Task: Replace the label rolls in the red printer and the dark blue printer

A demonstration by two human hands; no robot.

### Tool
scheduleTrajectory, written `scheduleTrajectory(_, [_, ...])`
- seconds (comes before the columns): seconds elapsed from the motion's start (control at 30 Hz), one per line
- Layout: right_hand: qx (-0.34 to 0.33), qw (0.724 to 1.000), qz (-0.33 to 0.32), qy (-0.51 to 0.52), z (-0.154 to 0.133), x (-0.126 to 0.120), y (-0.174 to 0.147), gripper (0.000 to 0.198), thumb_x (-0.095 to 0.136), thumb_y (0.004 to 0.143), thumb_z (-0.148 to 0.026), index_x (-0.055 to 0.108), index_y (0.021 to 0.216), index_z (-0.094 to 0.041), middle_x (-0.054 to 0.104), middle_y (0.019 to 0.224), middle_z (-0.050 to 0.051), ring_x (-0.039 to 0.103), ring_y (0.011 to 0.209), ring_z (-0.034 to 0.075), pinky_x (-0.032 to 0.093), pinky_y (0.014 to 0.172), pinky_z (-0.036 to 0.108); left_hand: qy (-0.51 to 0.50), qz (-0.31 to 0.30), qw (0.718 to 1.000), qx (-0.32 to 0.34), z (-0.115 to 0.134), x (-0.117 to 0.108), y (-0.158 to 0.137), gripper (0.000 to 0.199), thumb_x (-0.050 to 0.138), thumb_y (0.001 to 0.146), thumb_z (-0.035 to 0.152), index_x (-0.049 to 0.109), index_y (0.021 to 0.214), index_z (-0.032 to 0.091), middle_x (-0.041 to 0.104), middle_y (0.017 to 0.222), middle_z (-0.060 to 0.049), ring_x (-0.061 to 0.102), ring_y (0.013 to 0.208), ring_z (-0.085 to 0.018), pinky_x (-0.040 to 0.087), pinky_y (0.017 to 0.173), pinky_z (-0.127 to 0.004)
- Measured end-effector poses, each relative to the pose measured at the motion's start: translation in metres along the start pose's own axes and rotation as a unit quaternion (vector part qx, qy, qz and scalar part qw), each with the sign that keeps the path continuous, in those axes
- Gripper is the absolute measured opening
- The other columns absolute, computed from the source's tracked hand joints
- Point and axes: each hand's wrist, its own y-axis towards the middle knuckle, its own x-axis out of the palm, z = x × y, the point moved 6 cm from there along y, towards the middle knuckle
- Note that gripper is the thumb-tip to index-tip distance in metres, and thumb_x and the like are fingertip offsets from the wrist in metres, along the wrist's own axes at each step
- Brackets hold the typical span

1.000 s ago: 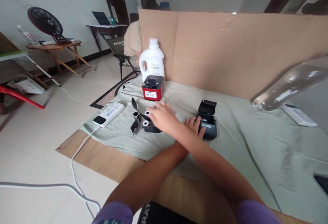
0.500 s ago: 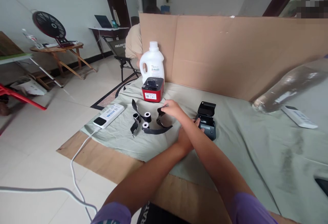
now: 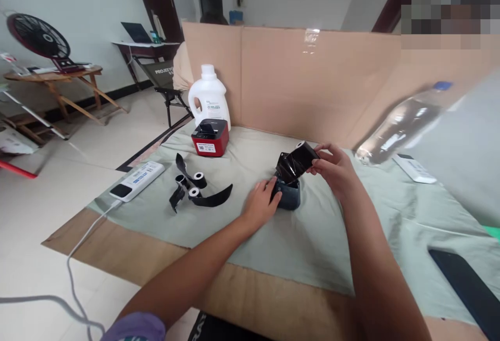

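The roll point(image 3: 308, 156) hangs over the printer point(image 3: 289, 198), at about one o'clock from the printer's body. The right hand point(image 3: 332, 166) is the nearer to it, its grip pinching the roll's right end from three o'clock. The dark length slants from that grip toward eight o'clock, the white core facing eleven; whether it touches the printer, I cannot tell. At nine o'clock the left hand point(image 3: 260, 203) clasps the printer's side between thumb and fingers. Loose rolls point(image 3: 200, 180) lie farther out at nine.
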Motion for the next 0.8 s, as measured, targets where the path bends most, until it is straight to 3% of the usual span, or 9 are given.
scheduleTrajectory(0.13, [0.089,0.992,-0.084,0.044,-0.014,-0.007,-0.011,0.032,0.073,0.065,-0.022,0.056,0.092,-0.026,0.060,0.071,-0.003,0.055,0.053,0.014,0.043,0.050,0.029,-0.065,0.018,0.998,0.014,-0.001,-0.005,0.000,0.060,0.044,0.100,0.041,0.033,0.154,0.017,0.055,0.135,-0.015,0.049,0.125,-0.028,0.042,0.107,-0.045])
scheduleTrajectory(0.23, [0.173,0.973,-0.144,0.057,-0.004,-0.009,-0.016,0.033,0.072,0.064,-0.022,0.056,0.092,-0.025,0.056,0.068,-0.003,0.053,0.050,0.014,0.040,0.043,0.027,-0.145,0.030,0.984,0.102,0.008,-0.009,-0.004,0.074,0.055,0.093,0.040,0.024,0.156,0.020,0.053,0.139,-0.015,0.055,0.118,-0.026,0.046,0.103,-0.043])
scheduleTrajectory(0.3, [0.186,0.970,-0.153,0.027,0.010,-0.012,-0.013,0.033,0.073,0.064,-0.024,0.057,0.093,-0.024,0.058,0.071,-0.001,0.054,0.055,0.015,0.041,0.044,0.026,-0.188,0.028,0.967,0.170,0.016,-0.008,-0.010,0.076,0.061,0.088,0.037,0.028,0.154,0.021,0.060,0.126,-0.013,0.060,0.104,-0.023,0.051,0.095,-0.040])
scheduleTrajectory(0.37, [0.173,0.974,-0.141,-0.039,0.029,-0.015,-0.005,0.031,0.071,0.065,-0.026,0.056,0.091,-0.023,0.061,0.075,0.000,0.055,0.062,0.015,0.041,0.048,0.025,-0.203,0.035,0.959,0.193,0.020,-0.006,-0.016,0.073,0.063,0.085,0.033,0.034,0.150,0.020,0.065,0.107,-0.009,0.062,0.093,-0.021,0.053,0.088,-0.037])
scheduleTrajectory(0.47, [0.118,0.971,-0.116,-0.172,0.060,-0.016,0.008,0.025,0.063,0.066,-0.025,0.053,0.088,-0.022,0.062,0.073,-0.001,0.052,0.064,0.015,0.038,0.055,0.025,-0.177,0.069,0.966,0.176,0.021,-0.006,-0.020,0.067,0.062,0.084,0.029,0.039,0.145,0.018,0.064,0.090,-0.005,0.062,0.081,-0.018,0.055,0.080,-0.034])
scheduleTrajectory(0.63, [-0.015,0.942,-0.089,-0.324,0.090,-0.006,0.019,0.019,0.051,0.071,-0.023,0.051,0.090,-0.021,0.062,0.086,0.001,0.054,0.076,0.018,0.043,0.072,0.032,-0.068,0.066,0.975,0.200,0.027,-0.010,-0.016,0.027,0.054,0.090,0.022,0.067,0.113,0.021,0.062,0.079,-0.003,0.062,0.075,-0.016,0.054,0.073,-0.029])
scheduleTrajectory(0.8, [-0.052,0.902,-0.090,-0.418,0.104,0.000,0.021,0.023,0.049,0.074,-0.018,0.052,0.097,-0.021,0.062,0.088,0.003,0.055,0.082,0.022,0.043,0.080,0.036,-0.040,0.058,0.979,0.189,0.026,-0.012,-0.011,0.029,0.051,0.089,0.017,0.071,0.109,0.022,0.064,0.080,-0.003,0.062,0.076,-0.016,0.054,0.074,-0.027])
